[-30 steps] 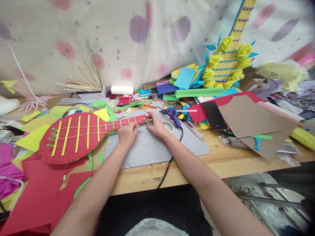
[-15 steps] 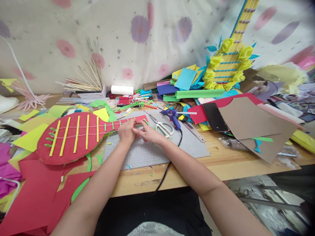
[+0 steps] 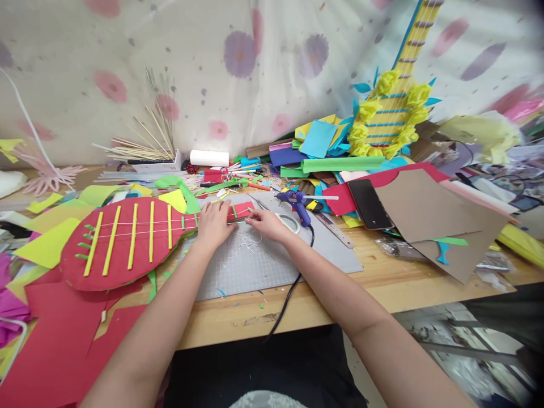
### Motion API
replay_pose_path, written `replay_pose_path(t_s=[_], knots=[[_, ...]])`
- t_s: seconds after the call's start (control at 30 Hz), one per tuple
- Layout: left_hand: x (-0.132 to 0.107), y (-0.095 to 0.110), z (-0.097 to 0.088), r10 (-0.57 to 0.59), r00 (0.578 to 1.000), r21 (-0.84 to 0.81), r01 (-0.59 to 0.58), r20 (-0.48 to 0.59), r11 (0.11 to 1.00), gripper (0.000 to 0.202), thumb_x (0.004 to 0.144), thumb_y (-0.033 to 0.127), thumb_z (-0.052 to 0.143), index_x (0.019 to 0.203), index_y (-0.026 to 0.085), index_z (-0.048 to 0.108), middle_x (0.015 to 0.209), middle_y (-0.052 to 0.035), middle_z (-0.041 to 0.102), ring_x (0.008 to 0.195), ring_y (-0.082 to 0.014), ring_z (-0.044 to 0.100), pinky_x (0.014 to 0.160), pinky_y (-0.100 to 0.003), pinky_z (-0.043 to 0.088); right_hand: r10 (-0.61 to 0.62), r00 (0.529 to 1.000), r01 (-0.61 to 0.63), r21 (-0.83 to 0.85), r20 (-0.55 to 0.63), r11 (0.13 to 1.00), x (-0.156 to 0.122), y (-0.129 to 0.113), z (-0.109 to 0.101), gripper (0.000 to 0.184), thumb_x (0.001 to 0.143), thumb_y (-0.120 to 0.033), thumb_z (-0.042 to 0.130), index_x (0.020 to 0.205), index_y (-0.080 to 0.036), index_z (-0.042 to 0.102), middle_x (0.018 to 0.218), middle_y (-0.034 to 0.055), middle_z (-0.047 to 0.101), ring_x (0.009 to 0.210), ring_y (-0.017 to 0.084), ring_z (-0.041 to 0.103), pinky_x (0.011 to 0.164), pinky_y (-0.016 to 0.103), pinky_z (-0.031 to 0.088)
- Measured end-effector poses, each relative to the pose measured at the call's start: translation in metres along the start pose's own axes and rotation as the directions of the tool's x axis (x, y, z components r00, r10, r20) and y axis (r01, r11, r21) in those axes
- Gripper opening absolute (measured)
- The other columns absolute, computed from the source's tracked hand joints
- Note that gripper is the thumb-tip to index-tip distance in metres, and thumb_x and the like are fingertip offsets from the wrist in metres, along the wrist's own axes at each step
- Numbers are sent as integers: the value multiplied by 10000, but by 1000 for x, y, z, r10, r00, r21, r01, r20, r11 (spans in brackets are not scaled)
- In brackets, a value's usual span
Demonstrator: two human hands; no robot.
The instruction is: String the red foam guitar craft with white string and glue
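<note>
Grip, left hand (image 3: 215,222): fingers extended, palm down across the neck (image 3: 242,210) of the red guitar (image 3: 142,238). Right hand (image 3: 267,225): fingertips at the neck's end; closure on the white string (image 3: 250,243) not discernible. Guitar body lies left of the gray mat (image 3: 272,272).

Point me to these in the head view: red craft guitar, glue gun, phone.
Red craft guitar (image 3: 122,249): head view, on the red body between two yellow strips.
Glue gun (image 3: 300,205): head view, on its purple body.
Phone (image 3: 369,205): head view, on its dark face.
</note>
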State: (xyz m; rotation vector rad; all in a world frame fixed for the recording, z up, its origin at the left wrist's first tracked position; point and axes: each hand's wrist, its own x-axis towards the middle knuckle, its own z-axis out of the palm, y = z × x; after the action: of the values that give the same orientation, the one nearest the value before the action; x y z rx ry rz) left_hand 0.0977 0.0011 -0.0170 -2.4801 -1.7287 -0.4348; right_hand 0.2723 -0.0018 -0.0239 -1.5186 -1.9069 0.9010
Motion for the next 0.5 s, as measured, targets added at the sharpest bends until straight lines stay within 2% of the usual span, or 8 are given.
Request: replay_pose_path(t_s=[0.1,0.2,0.5], knots=[[8,-4,-3,-39,995,0,39,87,999,690,710,361,685,1312,143,428,1247,-177,557,1152,-331,508,968,-430,367,24,1000,-24,-16,7,1000,-1,1,1,171,802,-307,558,705,-170,589,640,-25,549,611,101,463,567,223,288],[11,-6,-6,-90,984,-15,94,153,995,673,732,338,670,1328,162,412,1202,-154,603,1120,-318,547,894,-402,426,37,999,-37,-39,-1,999,-2,2,0,166,811,-296,547,715,-170,595,664,-17,571,629,107,480,576,226,292],[9,-6,-7,-71,984,-8,73,165,997,716,714,302,690,1347,174,381,1212,-130,604,1109,-302,560,885,-381,436,22,1000,-24,-104,-17,994,-3,6,-10,204,813,-338,550,704,-171,597,668,-9,571,627,111,463,576,234,276]])
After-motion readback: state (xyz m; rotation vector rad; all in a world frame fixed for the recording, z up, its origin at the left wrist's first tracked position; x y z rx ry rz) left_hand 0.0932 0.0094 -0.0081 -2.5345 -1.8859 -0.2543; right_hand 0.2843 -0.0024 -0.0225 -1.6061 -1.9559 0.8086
